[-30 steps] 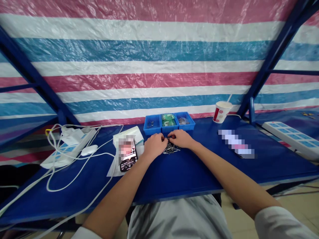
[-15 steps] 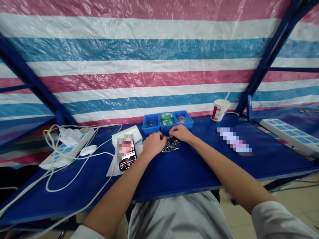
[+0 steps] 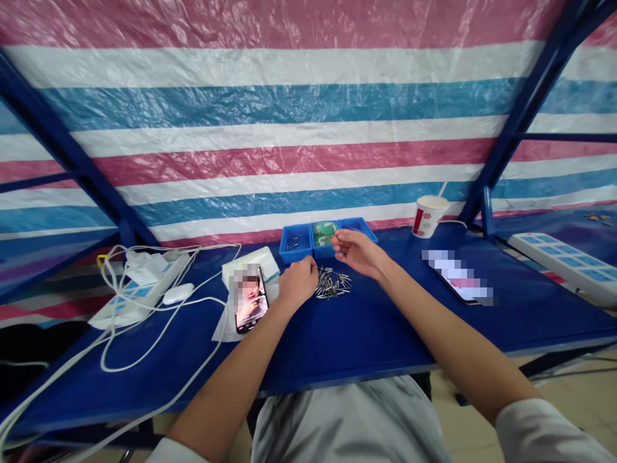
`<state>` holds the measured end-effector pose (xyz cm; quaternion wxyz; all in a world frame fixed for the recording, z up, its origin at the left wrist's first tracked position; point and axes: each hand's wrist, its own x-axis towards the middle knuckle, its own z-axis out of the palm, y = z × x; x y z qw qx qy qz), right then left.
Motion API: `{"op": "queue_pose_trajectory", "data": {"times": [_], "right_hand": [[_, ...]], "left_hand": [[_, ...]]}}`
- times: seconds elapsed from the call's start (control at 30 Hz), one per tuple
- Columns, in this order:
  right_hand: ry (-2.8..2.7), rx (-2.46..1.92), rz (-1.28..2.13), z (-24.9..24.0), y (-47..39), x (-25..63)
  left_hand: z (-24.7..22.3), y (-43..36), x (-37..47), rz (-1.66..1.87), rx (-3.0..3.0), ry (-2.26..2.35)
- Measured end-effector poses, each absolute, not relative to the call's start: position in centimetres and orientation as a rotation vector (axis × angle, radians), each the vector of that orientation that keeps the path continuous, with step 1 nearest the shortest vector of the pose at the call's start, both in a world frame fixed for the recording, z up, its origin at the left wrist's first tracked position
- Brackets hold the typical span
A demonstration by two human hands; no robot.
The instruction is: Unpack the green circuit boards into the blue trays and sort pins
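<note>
A loose pile of thin metal pins (image 3: pixel 332 284), like nails or rivets, lies on the blue table between my hands. My left hand (image 3: pixel 299 281) rests at the pile's left edge with its fingers curled in. What its fingertips hold, if anything, is hidden. Above the pile's right side my right hand (image 3: pixel 357 251) is raised, fingers bent and pinched together. Anything in that pinch is too small to make out. Just behind stand the joined blue bins: the left bin (image 3: pixel 284 247) has a few metal pieces, the middle one green packets (image 3: pixel 324 231), and my right hand partly covers the right bin (image 3: pixel 366 226).
Left of my hands a lit phone (image 3: pixel 251 302) leans on a tissue pack (image 3: pixel 270 258). White cables tangle over a power strip (image 3: pixel 110 315) and a white case (image 3: pixel 178 294). At right are a paper cup (image 3: pixel 428 217), another phone (image 3: pixel 453 276) and a second power strip (image 3: pixel 569 263).
My right hand has lifted from the pile, rising toward the bins and turning so its curled fingers show. My left hand stays beside the pile. The view has shifted slightly.
</note>
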<state>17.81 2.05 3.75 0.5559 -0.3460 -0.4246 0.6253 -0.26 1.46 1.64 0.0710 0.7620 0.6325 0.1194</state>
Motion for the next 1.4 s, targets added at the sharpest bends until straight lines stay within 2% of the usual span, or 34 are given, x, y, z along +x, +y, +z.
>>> {"op": "queue_pose_trajectory", "data": {"times": [0.17,0.4,0.63,0.97,1.4], "right_hand": [[-0.871,-0.706,1.604,4.0,1.7,17.5],[-0.814,-0.942,1.721,2.7,3.0,16.2],[-0.851,-0.929,1.644,3.3,3.2,13.9],[-0.889,-1.068,1.431,3.0,3.1,17.6],[-1.038,-1.147,1.386,2.3,2.7,16.2]], "left_hand": [[1.5,1.6,-0.3,0.356,2.292,1.901],[1.6,1.5,-0.3,0.343,2.296,1.894],[1.9,1.5,-0.1,0.283,2.321,1.886],[2.7,1.5,-1.4,0.213,2.352,1.819],[2.8,1.3,-1.5,0.186,2.424,1.745]]}}
